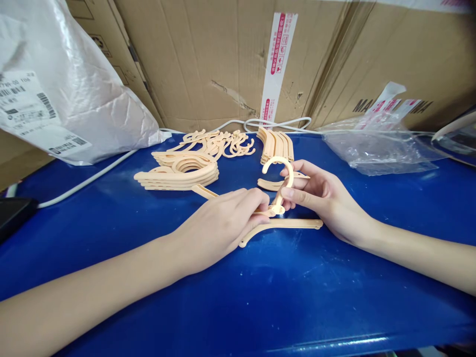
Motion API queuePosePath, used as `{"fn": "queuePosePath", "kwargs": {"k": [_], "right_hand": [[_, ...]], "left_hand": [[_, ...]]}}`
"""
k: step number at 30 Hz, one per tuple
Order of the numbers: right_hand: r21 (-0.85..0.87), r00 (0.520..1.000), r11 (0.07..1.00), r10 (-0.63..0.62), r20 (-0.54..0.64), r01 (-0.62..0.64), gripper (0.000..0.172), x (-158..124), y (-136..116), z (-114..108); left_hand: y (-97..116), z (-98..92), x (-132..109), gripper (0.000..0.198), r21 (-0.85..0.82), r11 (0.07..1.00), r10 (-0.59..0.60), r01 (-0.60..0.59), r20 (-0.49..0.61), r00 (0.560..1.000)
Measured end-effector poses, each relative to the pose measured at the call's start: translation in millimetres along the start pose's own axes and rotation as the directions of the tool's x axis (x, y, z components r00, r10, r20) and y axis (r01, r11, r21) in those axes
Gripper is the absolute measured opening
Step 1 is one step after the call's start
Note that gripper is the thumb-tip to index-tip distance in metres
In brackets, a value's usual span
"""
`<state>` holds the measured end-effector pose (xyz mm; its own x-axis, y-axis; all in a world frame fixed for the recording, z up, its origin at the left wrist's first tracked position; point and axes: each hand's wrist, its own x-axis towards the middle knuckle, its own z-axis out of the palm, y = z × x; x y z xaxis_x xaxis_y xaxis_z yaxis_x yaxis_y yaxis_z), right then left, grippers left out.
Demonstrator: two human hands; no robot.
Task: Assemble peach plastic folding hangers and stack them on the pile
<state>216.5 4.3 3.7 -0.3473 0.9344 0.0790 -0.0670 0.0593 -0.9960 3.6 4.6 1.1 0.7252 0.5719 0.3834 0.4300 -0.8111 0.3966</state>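
Observation:
Between thumb and fingers, my right hand (316,196) pinches a cream plastic hanger hook (288,173), its curve upward. The hook's lower end meets the end of a hanger arm (204,192), over which my left hand (230,218) is closed; most of that arm is hidden under the hand. A loose hanger arm (282,224) lies on the table just below both hands. Behind my right fingers sits another curved cream piece (268,185), partly covered.
Stacked hanger parts (178,176), a pile of loose hooks (223,143) and a stack of arms (275,145) stand on the blue table (223,307). Around them are a white parcel bag (85,94), clear plastic (379,146), a white cable (92,176) and cardboard boxes (208,54).

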Motion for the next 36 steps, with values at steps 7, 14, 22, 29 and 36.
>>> {"fn": "queuePosePath", "kwargs": {"k": [7, 14, 22, 29, 36], "right_hand": [[0.011, 1.0, 1.0, 0.017, -0.001, -0.017, 0.032, 1.9, 0.0, 0.4], [0.012, 0.997, 0.999, 0.047, 0.064, -0.048, 0.032, 0.0, 1.7, -0.9], [0.038, 0.999, 0.999, 0.017, -0.029, -0.016, 0.028, 3.0, 3.0, -2.5], [0.083, 0.999, 0.996, 0.028, -0.044, -0.025, 0.027, 3.3, 3.2, -2.6], [0.138, 0.998, 0.99, 0.042, -0.04, -0.036, 0.029, 3.7, 1.8, -1.4]], "left_hand": [[-0.5, -0.2, -0.6, 0.011, -0.031, 0.999, 0.006, -0.005, 0.017, 1.0], [-2.1, -0.1, -1.2, 0.013, 0.022, 0.999, 0.03, -0.031, 0.026, 0.999], [-3.8, -1.2, -3.9, 0.01, -0.061, 0.998, -0.03, 0.028, -0.016, 0.999], [-1.8, -2.1, -4.1, 0.008, -0.068, 0.997, -0.039, 0.037, -0.028, 0.999], [-3.3, -5.0, -4.4, 0.002, -0.048, 0.998, -0.038, 0.038, -0.01, 0.999]]}}
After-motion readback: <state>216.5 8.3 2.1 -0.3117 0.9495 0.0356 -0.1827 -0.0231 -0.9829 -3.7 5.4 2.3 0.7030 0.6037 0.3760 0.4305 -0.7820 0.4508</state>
